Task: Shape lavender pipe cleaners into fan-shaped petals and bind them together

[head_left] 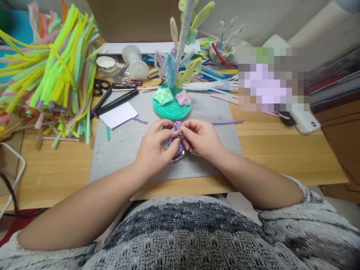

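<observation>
A small purple shape of bent pipe cleaner is held between my two hands over the grey cutting mat. The fingers and thumb of my left hand are closed around it from the left. From the right, my right hand pinches its upper part between thumb and forefinger. My fingers hide much of the shape. Something shiny and dark shows beneath it, too covered to name. A straight purple pipe cleaner lies to the right of my right hand, and a short purple piece rests up and left of my left hand.
Behind my hands a decorated stand with a teal round base rises from the cutting mat. Bundled pipe cleaners crowd the left. White card, black markers, scissors and a clear spool lie nearby. A white tool sits right.
</observation>
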`<move>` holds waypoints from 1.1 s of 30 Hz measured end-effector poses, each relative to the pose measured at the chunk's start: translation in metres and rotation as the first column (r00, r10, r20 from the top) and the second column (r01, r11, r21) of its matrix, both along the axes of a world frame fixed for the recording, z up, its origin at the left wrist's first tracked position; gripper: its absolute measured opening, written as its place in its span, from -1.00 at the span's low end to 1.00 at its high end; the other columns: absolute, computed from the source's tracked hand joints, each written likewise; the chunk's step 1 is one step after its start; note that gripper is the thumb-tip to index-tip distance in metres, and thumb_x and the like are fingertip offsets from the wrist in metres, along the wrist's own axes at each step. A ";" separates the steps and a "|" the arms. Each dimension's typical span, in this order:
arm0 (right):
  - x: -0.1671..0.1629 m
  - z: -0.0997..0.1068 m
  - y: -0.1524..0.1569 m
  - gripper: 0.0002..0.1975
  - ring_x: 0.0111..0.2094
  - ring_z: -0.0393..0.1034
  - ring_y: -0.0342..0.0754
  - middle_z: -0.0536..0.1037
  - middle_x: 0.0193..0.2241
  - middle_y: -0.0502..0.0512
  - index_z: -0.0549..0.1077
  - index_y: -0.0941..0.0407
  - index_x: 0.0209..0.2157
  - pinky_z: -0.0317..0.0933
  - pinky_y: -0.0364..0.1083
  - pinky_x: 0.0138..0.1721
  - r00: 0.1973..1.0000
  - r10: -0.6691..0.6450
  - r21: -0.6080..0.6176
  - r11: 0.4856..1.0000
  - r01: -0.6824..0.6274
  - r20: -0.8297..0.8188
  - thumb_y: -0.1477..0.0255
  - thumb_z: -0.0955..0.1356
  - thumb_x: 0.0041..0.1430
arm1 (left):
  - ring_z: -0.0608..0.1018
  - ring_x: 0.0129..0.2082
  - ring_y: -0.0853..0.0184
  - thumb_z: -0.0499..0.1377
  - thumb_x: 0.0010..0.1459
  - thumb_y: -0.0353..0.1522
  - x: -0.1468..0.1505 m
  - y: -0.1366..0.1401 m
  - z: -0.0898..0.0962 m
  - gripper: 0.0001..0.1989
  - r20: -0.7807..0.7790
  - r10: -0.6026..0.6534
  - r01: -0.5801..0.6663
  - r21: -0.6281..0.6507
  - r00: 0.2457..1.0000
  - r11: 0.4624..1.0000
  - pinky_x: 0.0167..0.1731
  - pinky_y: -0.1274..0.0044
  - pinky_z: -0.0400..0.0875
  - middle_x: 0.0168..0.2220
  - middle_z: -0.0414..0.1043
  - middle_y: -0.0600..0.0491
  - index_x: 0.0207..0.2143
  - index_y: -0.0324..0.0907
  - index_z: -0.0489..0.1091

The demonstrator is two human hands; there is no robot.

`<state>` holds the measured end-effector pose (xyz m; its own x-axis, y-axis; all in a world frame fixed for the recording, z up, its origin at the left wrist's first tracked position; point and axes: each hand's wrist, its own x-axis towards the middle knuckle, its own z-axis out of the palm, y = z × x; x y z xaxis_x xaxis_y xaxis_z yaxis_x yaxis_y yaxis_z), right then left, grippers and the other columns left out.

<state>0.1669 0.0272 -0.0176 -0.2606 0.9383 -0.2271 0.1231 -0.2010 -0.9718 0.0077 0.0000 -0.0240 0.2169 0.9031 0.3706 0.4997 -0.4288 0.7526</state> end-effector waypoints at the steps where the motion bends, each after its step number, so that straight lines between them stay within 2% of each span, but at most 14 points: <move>1: 0.000 0.000 0.001 -0.81 -0.78 0.16 -0.26 0.32 -0.80 -0.17 0.35 0.12 -0.45 0.06 -0.24 -0.74 1.000 -0.018 0.001 1.000 0.018 -0.018 0.32 0.36 0.15 | 0.50 -0.04 0.24 0.14 0.14 -0.41 0.000 -0.001 -0.001 -0.82 0.008 -0.023 0.023 -0.007 1.000 1.000 0.01 0.32 0.39 -0.06 0.45 -0.08 -0.22 -0.17 0.50; 4: 0.001 0.001 0.002 -0.74 -0.78 0.15 -0.26 0.34 -0.78 -0.16 0.34 0.12 -0.46 0.07 -0.24 -0.74 0.997 -0.052 0.021 0.998 0.053 -0.054 0.23 0.37 0.13 | 0.46 0.06 0.20 0.15 0.13 -0.37 0.002 -0.003 -0.001 -0.75 0.049 -0.098 0.100 -0.043 0.994 0.994 0.09 0.27 0.34 0.03 0.43 -0.10 -0.13 -0.16 0.49; 7: 0.002 0.001 0.001 -0.73 -0.77 0.16 -0.25 0.35 -0.76 -0.15 0.34 0.11 -0.43 0.06 -0.23 -0.73 0.998 -0.034 0.051 0.998 0.036 -0.049 0.20 0.37 0.12 | 0.49 0.02 0.22 0.16 0.14 -0.34 0.004 -0.002 0.000 -0.83 0.216 -0.012 0.052 -0.181 0.976 0.982 0.07 0.31 0.38 -0.01 0.47 -0.08 -0.22 -0.17 0.49; 9: 0.003 -0.001 -0.001 -0.77 -0.75 0.16 -0.24 0.34 -0.74 -0.15 0.35 0.10 -0.41 0.06 -0.21 -0.71 1.000 -0.008 0.103 0.995 0.010 -0.019 0.23 0.37 0.14 | 0.55 -0.12 0.28 0.18 0.14 -0.34 0.003 0.000 0.002 -0.88 0.381 0.102 0.029 -0.322 0.919 0.946 -0.09 0.40 0.47 -0.11 0.51 -0.05 -0.27 -0.18 0.43; 12: 0.004 -0.004 -0.003 -0.85 -0.67 0.20 -0.22 0.35 -0.66 -0.11 0.37 0.10 -0.40 0.09 -0.19 -0.63 0.996 0.020 0.247 0.968 -0.042 0.092 0.32 0.33 0.20 | 0.57 -0.32 0.37 0.23 0.07 -0.35 0.001 0.004 0.004 -0.82 0.510 0.146 0.108 -0.435 0.848 0.894 -0.35 0.53 0.48 -0.23 0.49 0.03 -0.25 -0.17 0.35; 16: 0.004 -0.006 -0.006 -0.90 -0.49 0.30 -0.15 0.42 -0.52 0.00 0.39 0.12 -0.40 0.16 -0.15 -0.49 0.962 0.027 0.454 0.878 -0.153 0.273 0.43 0.30 0.19 | 0.50 -0.48 0.45 0.25 0.02 -0.37 -0.004 0.008 0.007 -0.80 0.431 0.122 0.115 -0.485 0.894 0.867 -0.54 0.62 0.37 -0.34 0.45 0.09 -0.29 -0.16 0.31; 19: 0.004 -0.003 -0.007 -0.88 -0.43 0.31 -0.12 0.42 -0.51 0.01 0.39 0.12 -0.43 0.17 -0.13 -0.42 0.943 0.045 0.499 0.840 -0.214 0.329 0.45 0.29 0.20 | 0.42 -0.59 0.48 0.26 0.00 -0.38 -0.008 0.009 0.009 -0.78 0.380 0.095 0.126 -0.517 0.920 0.847 -0.64 0.64 0.26 -0.48 0.37 0.17 -0.31 -0.15 0.27; 21: 0.004 -0.002 -0.008 -0.87 -0.45 0.30 -0.13 0.41 -0.54 0.00 0.39 0.12 -0.43 0.16 -0.13 -0.43 0.940 0.057 0.486 0.844 -0.226 0.337 0.44 0.29 0.20 | 0.40 -0.60 0.49 0.26 0.00 -0.39 -0.009 0.010 0.008 -0.79 0.360 0.073 0.129 -0.506 0.930 0.853 -0.64 0.64 0.23 -0.52 0.34 0.18 -0.33 -0.15 0.26; 23: 0.003 -0.002 -0.009 -0.86 -0.50 0.27 -0.15 0.39 -0.58 -0.03 0.39 0.12 -0.42 0.15 -0.14 -0.46 0.946 0.075 0.439 0.872 -0.216 0.316 0.42 0.29 0.21 | 0.43 -0.56 0.47 0.25 0.01 -0.39 -0.009 0.010 0.006 -0.81 0.343 0.053 0.124 -0.473 0.938 0.872 -0.59 0.62 0.27 -0.47 0.38 0.15 -0.34 -0.15 0.26; 28: 0.001 0.000 -0.011 -0.82 -0.67 0.19 -0.23 0.33 -0.69 -0.11 0.35 0.12 -0.45 0.11 -0.18 -0.62 0.988 0.124 0.201 0.970 -0.140 0.089 0.36 0.29 0.21 | 0.47 -0.45 0.43 0.24 0.02 -0.40 -0.007 0.009 0.001 -0.84 0.340 0.044 0.096 -0.385 0.939 0.918 -0.45 0.58 0.36 -0.43 0.39 0.12 -0.38 -0.16 0.27; 30: 0.001 0.001 -0.011 -0.82 -0.68 0.23 -0.23 0.36 -0.69 -0.10 0.35 0.12 -0.44 0.14 -0.19 -0.63 0.991 0.130 0.123 0.984 -0.130 0.006 0.32 0.31 0.19 | 0.45 -0.47 0.44 0.24 0.02 -0.41 -0.007 0.008 0.000 -0.84 0.358 0.058 0.084 -0.367 0.932 0.926 -0.46 0.58 0.36 -0.44 0.38 0.13 -0.39 -0.17 0.26; 33: 0.001 0.002 -0.009 -0.83 -0.66 0.29 -0.22 0.41 -0.67 -0.10 0.37 0.13 -0.38 0.21 -0.18 -0.60 0.991 0.134 0.052 0.990 -0.133 -0.030 0.32 0.38 0.09 | 0.45 -0.48 0.45 0.24 0.02 -0.42 -0.006 0.008 0.000 -0.83 0.395 0.081 0.074 -0.360 0.915 0.930 -0.48 0.60 0.35 -0.43 0.38 0.13 -0.39 -0.17 0.26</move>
